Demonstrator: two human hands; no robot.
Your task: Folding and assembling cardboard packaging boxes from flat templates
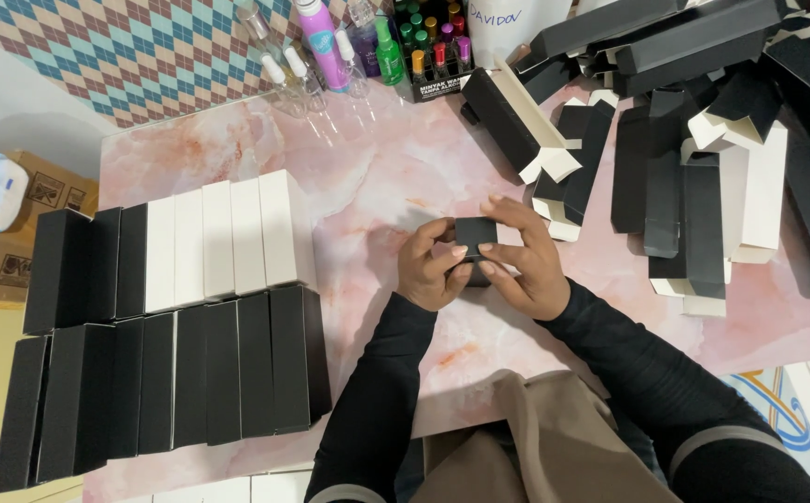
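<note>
Both my hands hold one small black carton (pixel 476 237) upright over the middle of the pink marbled table (pixel 377 177). My left hand (pixel 433 265) grips its left side with fingers curled. On the right side, my right hand (pixel 526 256) presses thumb and fingers on the carton's top end. Only the top face shows; the rest is hidden by my fingers.
Two rows of finished black and white boxes (pixel 172 326) lie side by side at the left. A heap of flat and half-folded black cartons (pixel 694 168) covers the right. Small bottles and sprays (pixel 367 47) stand at the far edge. A cardboard box (pixel 13 242) sits off the left edge.
</note>
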